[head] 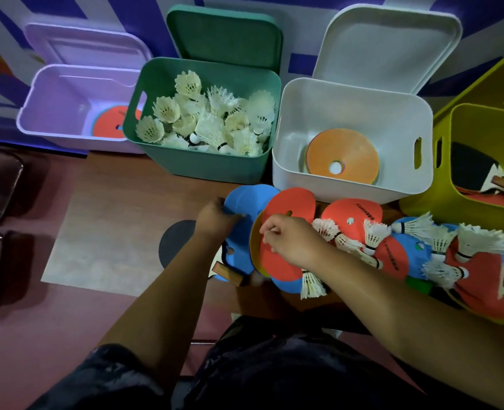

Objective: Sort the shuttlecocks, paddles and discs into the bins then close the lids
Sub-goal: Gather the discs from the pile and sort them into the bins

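Head view: disc-sorting step in hand. The blue disc (250,196) sits at the left end of the loose pile on the brown surface (144,184), just in front of the green bin (203,167); left hand (213,217) has fingers curled round its left edge, grasping it. Beside it the red disc (293,204) overlaps a yellow one; right hand (289,241) pinches its left edge, fingers curled. Neither disc looks lifted clear yet. Loose shuttlecocks (375,233) and more discs trail off right, mixed with paddles; a paddle handle (230,273) pokes out under the blue disc. Behind: lilac bin (52,93) holds a red disc, green bin is full of shuttlecocks, white bin (348,105) has an orange disc stack (345,152), yellow-green bin (440,184) has paddles. All visible lids stand open, e.g. white lid (392,45). Judgement: roughly midway. Next move likely calls for peeling the held discs off the pile without dragging shuttlecocks, then dropping them in a disc bin, white being nearest.
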A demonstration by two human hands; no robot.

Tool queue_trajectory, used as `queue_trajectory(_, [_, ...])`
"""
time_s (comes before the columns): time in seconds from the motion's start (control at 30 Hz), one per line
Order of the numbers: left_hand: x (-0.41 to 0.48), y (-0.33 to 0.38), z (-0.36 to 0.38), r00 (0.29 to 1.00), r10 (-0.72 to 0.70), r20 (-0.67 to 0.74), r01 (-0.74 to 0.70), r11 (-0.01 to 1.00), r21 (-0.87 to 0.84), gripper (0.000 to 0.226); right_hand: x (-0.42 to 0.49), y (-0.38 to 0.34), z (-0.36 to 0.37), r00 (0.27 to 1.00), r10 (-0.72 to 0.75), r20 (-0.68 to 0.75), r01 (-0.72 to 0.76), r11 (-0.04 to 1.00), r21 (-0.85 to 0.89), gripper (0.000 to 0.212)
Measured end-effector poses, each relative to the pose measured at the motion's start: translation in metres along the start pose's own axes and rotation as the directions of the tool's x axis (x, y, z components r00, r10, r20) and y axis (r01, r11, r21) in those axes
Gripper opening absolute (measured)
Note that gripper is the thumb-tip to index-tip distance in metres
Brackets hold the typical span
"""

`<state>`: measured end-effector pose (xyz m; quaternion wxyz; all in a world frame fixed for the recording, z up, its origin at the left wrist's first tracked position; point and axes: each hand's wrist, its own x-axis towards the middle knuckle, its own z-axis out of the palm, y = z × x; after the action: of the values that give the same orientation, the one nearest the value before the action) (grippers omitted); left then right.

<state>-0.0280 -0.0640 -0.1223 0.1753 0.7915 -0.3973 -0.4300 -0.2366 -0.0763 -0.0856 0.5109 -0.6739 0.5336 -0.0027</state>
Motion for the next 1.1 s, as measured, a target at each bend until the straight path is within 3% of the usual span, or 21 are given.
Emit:
queue_trajectory(0.17, [0.004,-0.003,-0.007,0.999,0.03,0.023,-0.029,0.997,-0.073,0.025,0.002,-0.011,0.001,0.996,0.051,-0.079,-0.048,0.998,0.043,0.019])
queue_trajectory(0.23, [0.002,-0.001,-0.013,1.0,0.016,0.005,-0.015,0.99,-0.139,0.032,0.001,-0.016,0.0,0.992,0.076,-0.104,-0.07,0.995,0.067,0.017])
queue_trajectory(0.33, [-0.005,0.004,-0.031,0.998,0.053,0.019,-0.046,0.966,-0.256,0.012,0.0,-0.022,0.0,0.982,0.111,-0.152,-0.091,0.987,0.132,0.016])
queue_trajectory(0.43, [-0.015,0.01,-0.058,0.991,0.132,0.024,-0.111,0.909,-0.401,0.018,0.001,-0.028,-0.003,0.967,0.14,-0.213,-0.104,0.98,0.171,0.015])
queue_trajectory(0.57, [-0.028,0.017,-0.091,0.975,0.2,0.093,-0.104,0.792,-0.602,0.027,0.001,-0.037,-0.017,0.956,0.095,-0.276,-0.025,0.969,0.245,0.05])
queue_trajectory(0.63, [-0.032,0.019,-0.098,0.966,0.222,0.131,-0.074,0.727,-0.683,0.032,-0.003,-0.045,-0.029,0.975,-0.009,-0.223,0.099,0.914,0.393,0.056])
queue_trajectory(0.73, [-0.039,0.024,-0.092,0.94,0.284,0.19,-0.037,0.638,-0.769,0.042,-0.007,-0.054,-0.04,0.992,-0.085,-0.089,0.123,0.732,0.67,0.037])
queue_trajectory(0.83, [-0.042,0.025,-0.079,0.951,0.261,0.168,-0.047,0.656,-0.753,0.039,-0.009,-0.06,-0.041,0.995,-0.011,-0.103,0.084,0.673,0.735,0.023])
queue_trajectory(0.97, [-0.034,0.011,-0.065,0.996,0.091,0.02,-0.059,0.775,-0.63,0.027,-0.015,-0.058,-0.046,0.936,0.079,-0.342,0.148,0.795,0.588,0.018])
queue_trajectory(1.03, [-0.026,-0.006,-0.057,0.996,-0.012,-0.09,-0.032,0.886,-0.463,0.024,-0.022,-0.052,-0.052,0.916,0.057,-0.397,0.175,0.834,0.524,0.024])
queue_trajectory(1.1, [-0.019,-0.022,-0.048,0.994,-0.014,-0.105,-0.001,0.99,-0.142,0.031,-0.03,-0.045,-0.058,0.907,0.049,-0.418,0.164,0.874,0.458,0.035])
